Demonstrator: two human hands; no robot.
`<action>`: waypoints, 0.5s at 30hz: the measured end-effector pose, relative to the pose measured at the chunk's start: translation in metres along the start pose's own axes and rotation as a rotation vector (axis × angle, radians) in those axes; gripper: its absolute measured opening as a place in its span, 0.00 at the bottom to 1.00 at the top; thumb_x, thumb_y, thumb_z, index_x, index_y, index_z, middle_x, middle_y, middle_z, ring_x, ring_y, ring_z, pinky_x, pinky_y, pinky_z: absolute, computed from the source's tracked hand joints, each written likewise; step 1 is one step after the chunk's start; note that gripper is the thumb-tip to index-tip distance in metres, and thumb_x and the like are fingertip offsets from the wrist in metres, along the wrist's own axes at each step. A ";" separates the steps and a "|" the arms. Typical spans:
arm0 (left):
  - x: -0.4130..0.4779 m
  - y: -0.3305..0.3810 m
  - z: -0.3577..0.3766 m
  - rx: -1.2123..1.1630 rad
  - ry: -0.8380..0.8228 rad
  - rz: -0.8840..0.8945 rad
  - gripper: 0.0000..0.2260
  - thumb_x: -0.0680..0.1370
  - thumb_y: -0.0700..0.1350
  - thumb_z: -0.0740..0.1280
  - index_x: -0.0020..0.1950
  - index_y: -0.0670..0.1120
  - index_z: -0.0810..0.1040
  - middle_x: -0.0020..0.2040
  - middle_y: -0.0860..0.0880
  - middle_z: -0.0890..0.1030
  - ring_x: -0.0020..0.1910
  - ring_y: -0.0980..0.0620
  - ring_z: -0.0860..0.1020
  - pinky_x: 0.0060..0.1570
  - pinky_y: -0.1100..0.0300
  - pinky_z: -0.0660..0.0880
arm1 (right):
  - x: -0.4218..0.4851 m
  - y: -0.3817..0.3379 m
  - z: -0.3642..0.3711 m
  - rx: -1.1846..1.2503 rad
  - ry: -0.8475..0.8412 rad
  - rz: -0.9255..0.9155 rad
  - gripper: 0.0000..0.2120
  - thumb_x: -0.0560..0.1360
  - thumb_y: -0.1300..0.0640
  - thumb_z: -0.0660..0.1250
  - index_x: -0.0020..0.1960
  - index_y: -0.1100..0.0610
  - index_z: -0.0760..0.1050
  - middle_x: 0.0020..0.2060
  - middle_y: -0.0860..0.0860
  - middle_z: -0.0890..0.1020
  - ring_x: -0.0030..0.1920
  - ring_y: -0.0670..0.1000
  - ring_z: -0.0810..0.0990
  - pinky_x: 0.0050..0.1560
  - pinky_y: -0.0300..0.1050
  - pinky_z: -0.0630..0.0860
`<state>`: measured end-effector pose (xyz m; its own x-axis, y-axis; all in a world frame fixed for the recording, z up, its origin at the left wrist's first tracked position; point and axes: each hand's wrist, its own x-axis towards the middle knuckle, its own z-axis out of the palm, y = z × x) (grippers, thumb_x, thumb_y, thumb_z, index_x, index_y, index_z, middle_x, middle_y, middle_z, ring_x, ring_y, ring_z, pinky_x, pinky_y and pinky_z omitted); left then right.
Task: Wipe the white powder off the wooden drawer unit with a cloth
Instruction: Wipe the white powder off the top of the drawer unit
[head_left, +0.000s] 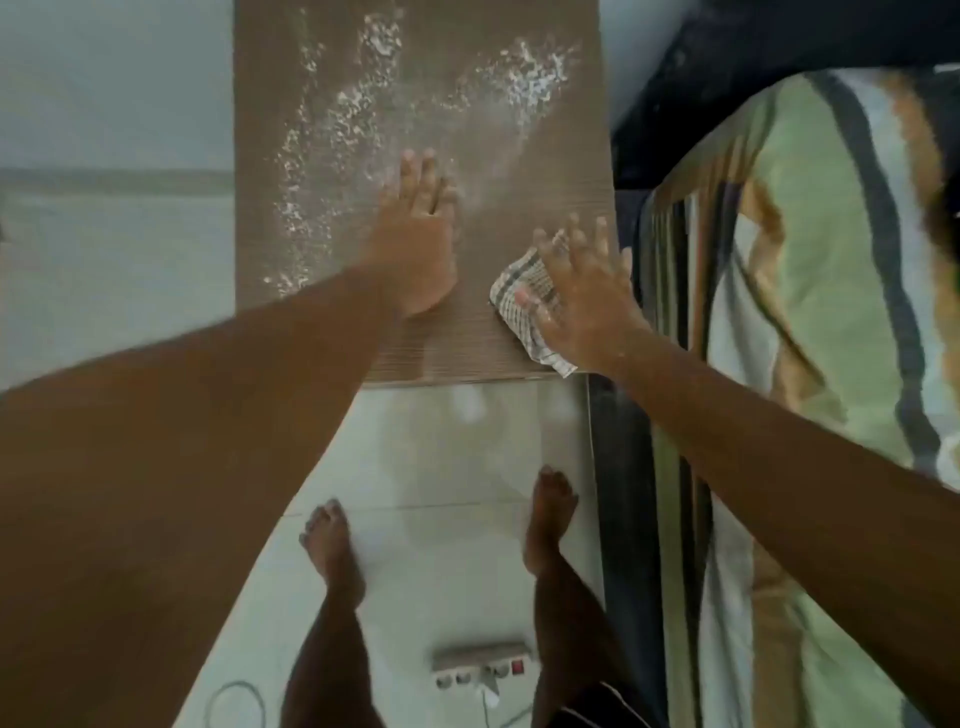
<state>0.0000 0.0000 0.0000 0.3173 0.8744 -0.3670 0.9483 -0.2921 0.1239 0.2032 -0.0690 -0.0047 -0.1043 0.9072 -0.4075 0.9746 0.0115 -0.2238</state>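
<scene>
- The wooden drawer unit (561, 171) is seen from above; only its top shows, so the drawers cannot be made out.
- White powder (343, 119) lies scattered over the far and left parts of the top, with a thinner smear towards the middle.
- The left hand (415, 244) rests flat on the top, fingers straight and close together, touching the powder's edge.
- The right hand (587, 301) has its fingers spread and presses the checked cloth (519, 291) flat at the near right corner.
- A striped bedsheet (805, 312) lies just beside the unit; a power strip (480, 667) sits on the floor between bare feet.
</scene>
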 end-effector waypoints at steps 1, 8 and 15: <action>0.005 -0.004 0.009 0.036 -0.008 -0.005 0.30 0.90 0.41 0.55 0.90 0.37 0.47 0.91 0.35 0.40 0.90 0.33 0.38 0.89 0.41 0.40 | -0.002 0.000 0.011 -0.050 -0.011 0.019 0.37 0.82 0.35 0.54 0.83 0.49 0.44 0.83 0.57 0.42 0.81 0.64 0.38 0.77 0.72 0.41; 0.027 -0.019 0.046 -0.065 0.071 0.083 0.28 0.93 0.46 0.50 0.90 0.37 0.46 0.91 0.35 0.41 0.90 0.33 0.38 0.90 0.39 0.41 | -0.007 0.020 0.067 -0.040 0.061 0.063 0.39 0.79 0.31 0.52 0.83 0.47 0.46 0.82 0.59 0.42 0.82 0.65 0.42 0.79 0.68 0.45; 0.056 -0.017 0.054 -0.078 0.123 0.100 0.29 0.93 0.48 0.51 0.90 0.37 0.48 0.92 0.37 0.43 0.91 0.35 0.39 0.89 0.41 0.40 | 0.005 0.021 0.079 0.159 0.309 -0.024 0.27 0.80 0.60 0.68 0.77 0.60 0.65 0.78 0.63 0.63 0.79 0.69 0.59 0.76 0.69 0.63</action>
<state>0.0015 0.0328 -0.0726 0.4029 0.8847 -0.2346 0.9076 -0.3533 0.2267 0.2074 -0.0974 -0.0817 -0.0385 0.9922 -0.1183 0.9269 -0.0087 -0.3752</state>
